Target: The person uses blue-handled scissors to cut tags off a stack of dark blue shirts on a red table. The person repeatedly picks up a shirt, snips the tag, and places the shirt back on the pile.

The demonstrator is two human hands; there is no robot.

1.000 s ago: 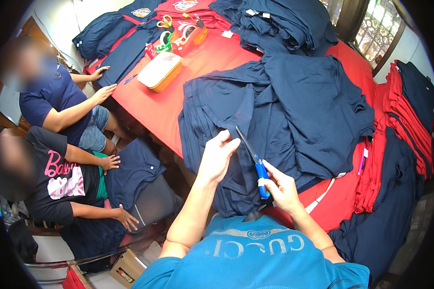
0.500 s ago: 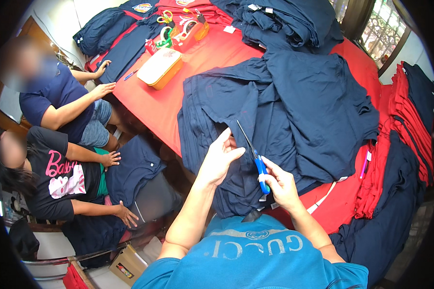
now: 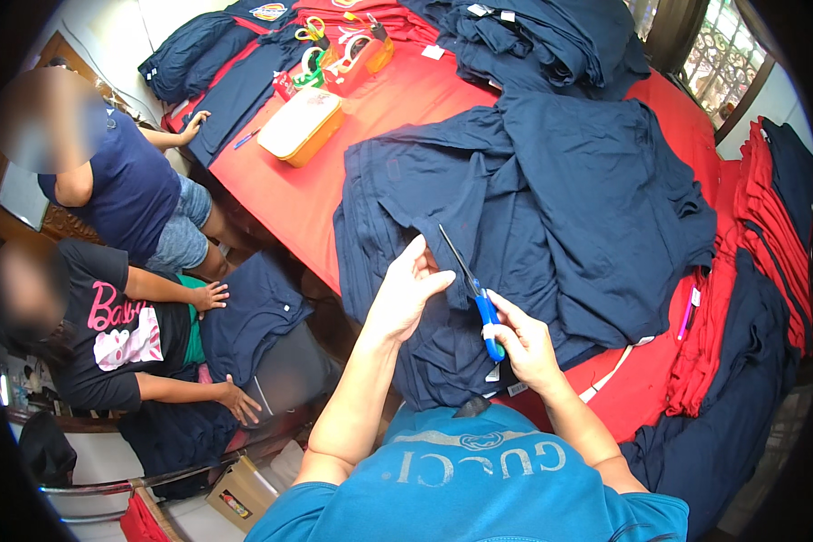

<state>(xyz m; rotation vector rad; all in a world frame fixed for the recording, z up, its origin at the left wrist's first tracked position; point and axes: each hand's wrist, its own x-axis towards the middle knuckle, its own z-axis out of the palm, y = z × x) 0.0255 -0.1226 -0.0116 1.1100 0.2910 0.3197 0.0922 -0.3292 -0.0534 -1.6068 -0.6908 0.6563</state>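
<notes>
My right hand point(image 3: 522, 345) is closed around the blue handles of a pair of scissors point(image 3: 490, 325). The slim dark blades point up and left over the cloth and look close together. My left hand point(image 3: 406, 294) is beside the blades, fingers bent and thumb stretched toward the scissors. Its fingertips meet a raised fold of a navy garment point(image 3: 587, 208), which it seems to hold loosely; the exact grip is partly hidden. Spread across the near part of the table, the garment lies in several loose layers under both hands.
On the red-covered table point(image 3: 271, 194) stand a yellow lidded box point(image 3: 300, 126) and a red holder point(image 3: 350, 74) with tape and scissors. Navy clothes point(image 3: 542, 41) are piled behind; red garments point(image 3: 768, 244) stack at right. Two people are at left, one touching a navy garment point(image 3: 257, 298).
My left hand has shifted slightly left, away from the blades. The scissors stay nearly in place. The person at the far left has raised one hand from the table toward the head.
</notes>
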